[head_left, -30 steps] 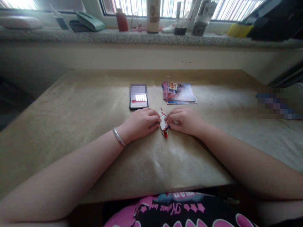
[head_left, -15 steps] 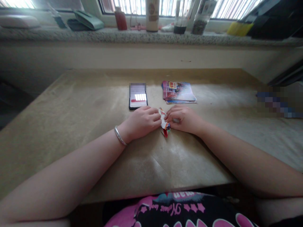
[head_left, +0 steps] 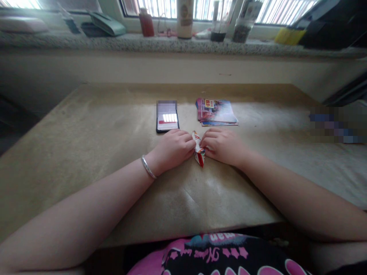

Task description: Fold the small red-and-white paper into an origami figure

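Observation:
A small folded piece of colourful printed paper (head_left: 198, 152) stands on edge on the brown table (head_left: 86, 137), pinched from both sides. My left hand (head_left: 173, 149), with a silver bangle on its wrist, has its fingers curled closed against the paper's left side. My right hand (head_left: 222, 147) is closed on the paper's right side, fingertips meeting those of the left. Both hands rest on the table surface.
A phone (head_left: 167, 120) with a lit screen lies just beyond my left hand. A stack of colourful printed sheets (head_left: 216, 112) lies beyond my right hand. Bottles and jars (head_left: 185, 19) line the windowsill at the back. A blurred object (head_left: 335, 124) sits at the right.
Both hands have shifted slightly on the folded paper, and it now looks a little narrower between the fingertips. Nothing else has moved.

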The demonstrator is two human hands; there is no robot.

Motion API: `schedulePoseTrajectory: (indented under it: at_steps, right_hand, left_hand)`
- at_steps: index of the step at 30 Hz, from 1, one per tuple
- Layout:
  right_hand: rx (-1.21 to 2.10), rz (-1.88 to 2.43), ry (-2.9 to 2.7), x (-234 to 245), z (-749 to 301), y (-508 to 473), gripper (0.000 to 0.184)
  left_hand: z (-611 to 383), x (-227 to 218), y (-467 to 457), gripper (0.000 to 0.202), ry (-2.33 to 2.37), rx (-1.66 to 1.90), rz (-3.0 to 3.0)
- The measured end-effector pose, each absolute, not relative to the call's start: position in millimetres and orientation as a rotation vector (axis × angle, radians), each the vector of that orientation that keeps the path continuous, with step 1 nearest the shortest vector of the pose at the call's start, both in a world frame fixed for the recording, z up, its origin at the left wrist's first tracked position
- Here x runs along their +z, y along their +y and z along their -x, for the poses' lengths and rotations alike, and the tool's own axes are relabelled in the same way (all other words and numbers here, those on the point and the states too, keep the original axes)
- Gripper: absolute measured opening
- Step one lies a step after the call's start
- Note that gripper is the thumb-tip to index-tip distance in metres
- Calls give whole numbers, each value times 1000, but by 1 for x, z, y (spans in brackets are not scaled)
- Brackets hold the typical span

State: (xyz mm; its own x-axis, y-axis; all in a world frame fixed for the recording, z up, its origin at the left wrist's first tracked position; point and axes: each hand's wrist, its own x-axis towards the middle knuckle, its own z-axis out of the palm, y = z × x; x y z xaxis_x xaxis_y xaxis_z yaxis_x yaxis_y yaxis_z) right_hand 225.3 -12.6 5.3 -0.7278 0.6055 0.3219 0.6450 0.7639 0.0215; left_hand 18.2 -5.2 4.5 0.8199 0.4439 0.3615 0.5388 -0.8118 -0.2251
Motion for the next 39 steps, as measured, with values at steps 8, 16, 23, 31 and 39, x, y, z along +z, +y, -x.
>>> schedulePoseTrajectory:
  at_steps: [8, 16, 23, 31, 39]
  right_hand:
    - [77, 1073, -2537, 1, -222, -8, 9]
    - [1, 1030, -2603, 3, -225, -8, 12]
    - [-88, 1097, -2565, -1, -221, -8, 12]
    - [9, 1096, -2539, -4, -217, -7, 8]
    - [167, 1041, -2475, -10, -217, -2, 8]
  left_hand:
    - [-20, 3, -3, 26, -671, -444, 2646]
    - [-21, 1, 1, 19, -773, -479, 2686]
    - [-18, 0, 4, 13, -872, -521, 2812]
    - [-17, 3, 2, 23, -800, -523, 2761]
    - [-21, 1, 1, 17, -977, -568, 2789]
